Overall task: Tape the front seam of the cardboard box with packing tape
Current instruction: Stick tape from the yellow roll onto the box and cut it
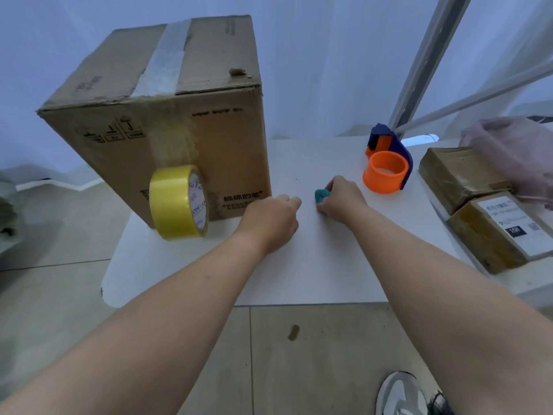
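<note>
A large cardboard box (pixel 167 121) stands on the left of the white table (pixel 314 265). Clear tape runs over its top and down its front face to a yellow roll of packing tape (pixel 179 202), which hangs against the box's lower front, still joined to the strip. My left hand (pixel 270 221) rests on the table just right of the box, its fingers curled with nothing in them. A little farther right, my right hand (pixel 341 197) is closed on a small teal object (pixel 321 196) that lies on the table.
An orange and blue tape dispenser (pixel 387 163) stands behind my right hand. Two taped brown parcels (pixel 478 202) lie at the table's right edge under a pink plastic bag (pixel 514 148). A metal frame (pixel 431 58) rises behind. Tiled floor and my shoe (pixel 401 393) are below.
</note>
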### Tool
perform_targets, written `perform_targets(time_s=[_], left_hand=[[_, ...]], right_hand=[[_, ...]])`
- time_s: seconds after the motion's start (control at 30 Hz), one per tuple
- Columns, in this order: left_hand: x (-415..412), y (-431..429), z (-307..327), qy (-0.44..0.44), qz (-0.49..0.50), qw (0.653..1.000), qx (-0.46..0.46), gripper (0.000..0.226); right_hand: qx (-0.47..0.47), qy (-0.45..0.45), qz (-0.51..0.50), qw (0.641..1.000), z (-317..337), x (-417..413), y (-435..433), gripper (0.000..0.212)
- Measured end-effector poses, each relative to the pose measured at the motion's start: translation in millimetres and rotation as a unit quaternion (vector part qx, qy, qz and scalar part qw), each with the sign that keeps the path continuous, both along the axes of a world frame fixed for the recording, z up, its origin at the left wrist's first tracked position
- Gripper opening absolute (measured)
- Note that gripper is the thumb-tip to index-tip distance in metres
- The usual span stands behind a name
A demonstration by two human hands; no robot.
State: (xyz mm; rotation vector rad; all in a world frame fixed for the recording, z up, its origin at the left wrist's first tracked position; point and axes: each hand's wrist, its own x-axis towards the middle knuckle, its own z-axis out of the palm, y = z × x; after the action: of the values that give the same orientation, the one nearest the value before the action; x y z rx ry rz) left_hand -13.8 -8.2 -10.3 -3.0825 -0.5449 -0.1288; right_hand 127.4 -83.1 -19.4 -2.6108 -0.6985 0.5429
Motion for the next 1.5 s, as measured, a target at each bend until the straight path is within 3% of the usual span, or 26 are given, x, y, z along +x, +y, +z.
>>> perform_targets(time_s=[0.13, 0.27, 0.5, 0.7, 0.93, 1.13, 1.23, 1.33, 1.5], left_hand=[[-2.8, -3.9, 6.8, 0.022, 0.015, 1.0, 0.004, 0.025], [-13.3, -11.4, 26.5, 0.02, 0.023, 1.0, 0.005, 0.022], [-44.7, -18.5, 88.5, -0.07, 0.009, 0.997, -0.014, 0.029], [-81.9, 1.5, 126.4, -0.192, 0.019, 0.981, -0.016, 0.024], [-129.8, 44.3, 129.8, -0.343, 0.156, 0.914, -0.154, 0.019], [-144.9, 67.8, 112.6, -0.306, 0.233, 0.874, -0.296, 0.042], [-139.4, 70.1, 107.6, -0.306, 0.232, 0.815, -0.434, 0.045], [-133.3, 69.8, 103.9, -0.308, 0.247, 0.769, -0.503, 0.038], [-131.0, 68.6, 102.6, -0.351, 0.259, 0.737, -0.516, 0.017]], right_hand=[[-0.014, -0.011, 0.054, 0.998, 11.5, -4.3, -16.6, 0.031], [0.042, 0.0, 0.047, 0.998, 42.6, -7.9, -34.3, 0.03], [0.107, -0.001, 0.08, 0.991, 105.0, -55.4, -40.5, 0.026], [0.277, 0.06, 0.11, 0.953, 144.2, -111.8, -23.0, 0.022], [0.312, 0.03, 0.167, 0.935, 148.8, -144.4, 16.6, 0.026], [0.303, 0.034, 0.189, 0.934, 153.6, -153.8, 52.3, 0.023], [0.283, 0.061, 0.198, 0.936, 150.2, -153.8, 59.7, 0.027], [0.29, 0.078, 0.183, 0.936, 146.2, -153.5, 60.5, 0.028], [0.306, 0.074, 0.204, 0.927, 144.2, -152.6, 59.9, 0.028]])
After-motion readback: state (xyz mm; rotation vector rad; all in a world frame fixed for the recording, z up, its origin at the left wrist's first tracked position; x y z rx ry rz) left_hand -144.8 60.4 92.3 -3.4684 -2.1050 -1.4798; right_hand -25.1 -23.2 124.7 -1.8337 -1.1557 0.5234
